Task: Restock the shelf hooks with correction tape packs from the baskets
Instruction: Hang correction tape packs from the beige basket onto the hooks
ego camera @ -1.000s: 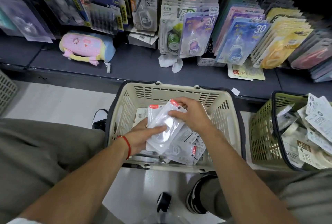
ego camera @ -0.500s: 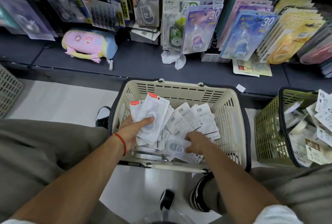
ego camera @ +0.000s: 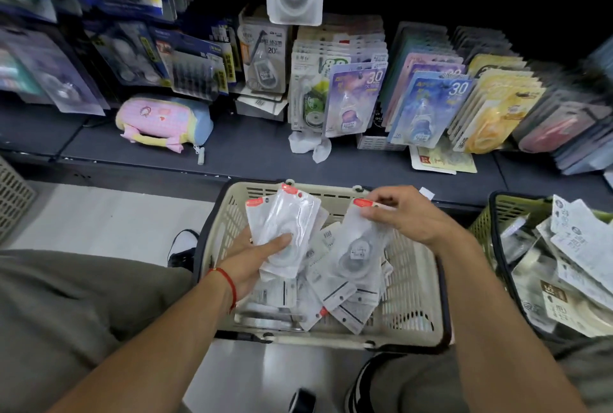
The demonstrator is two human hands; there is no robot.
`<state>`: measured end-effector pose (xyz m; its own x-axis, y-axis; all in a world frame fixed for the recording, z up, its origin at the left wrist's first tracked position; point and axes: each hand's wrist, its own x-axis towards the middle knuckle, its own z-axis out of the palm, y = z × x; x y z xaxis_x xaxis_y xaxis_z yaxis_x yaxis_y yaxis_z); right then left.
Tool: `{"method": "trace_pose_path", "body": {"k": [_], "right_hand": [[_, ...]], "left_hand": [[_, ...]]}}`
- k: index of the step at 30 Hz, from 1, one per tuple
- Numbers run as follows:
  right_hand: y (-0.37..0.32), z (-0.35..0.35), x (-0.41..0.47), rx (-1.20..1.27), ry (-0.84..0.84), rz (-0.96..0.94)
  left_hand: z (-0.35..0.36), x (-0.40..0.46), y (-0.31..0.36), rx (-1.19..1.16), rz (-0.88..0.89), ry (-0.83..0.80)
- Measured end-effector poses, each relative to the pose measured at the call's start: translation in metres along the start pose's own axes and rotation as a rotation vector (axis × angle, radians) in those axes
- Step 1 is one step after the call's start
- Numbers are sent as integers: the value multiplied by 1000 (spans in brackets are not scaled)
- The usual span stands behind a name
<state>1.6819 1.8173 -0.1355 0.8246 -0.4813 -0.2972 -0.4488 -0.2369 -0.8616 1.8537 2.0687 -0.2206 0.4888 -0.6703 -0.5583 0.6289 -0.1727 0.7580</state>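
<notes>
Over the cream basket (ego camera: 411, 306), the right hand (ego camera: 409, 213) now pinches a lifted pack (ego camera: 356, 253) while the left hand (ego camera: 252, 256) still grips its stack (ego camera: 282, 230).

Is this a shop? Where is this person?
Most likely a stationery shop aisle. Packs of correction tape hang in rows on hooks above a dark shelf, and a basket on the floor holds more packs, some held in the left hand and right hand.

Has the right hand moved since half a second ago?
Yes. The right hand has risen from the pile near the beige basket's front rim toward its far rim, pinching a pack.
</notes>
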Motion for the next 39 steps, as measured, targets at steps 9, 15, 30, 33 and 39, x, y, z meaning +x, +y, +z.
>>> {"method": "trace_pose_path", "body": {"k": [9,15,30,33,39], "right_hand": [[-95,27,25,-248,405,-240],[-150,6,26,-301,484,-426],[-166,-15,41,555,279,-367],[-168,-20,45,580,292,-396],[-171,-21,54,497,480,-457]], "left_hand": [[48,-21,52,-103,146,-244],[77,-23,110,-62,242,-209],[123,-3,228,197,581,-425],[127,5,242,125,581,-353],[126,13,256,72,633,-251]]}}
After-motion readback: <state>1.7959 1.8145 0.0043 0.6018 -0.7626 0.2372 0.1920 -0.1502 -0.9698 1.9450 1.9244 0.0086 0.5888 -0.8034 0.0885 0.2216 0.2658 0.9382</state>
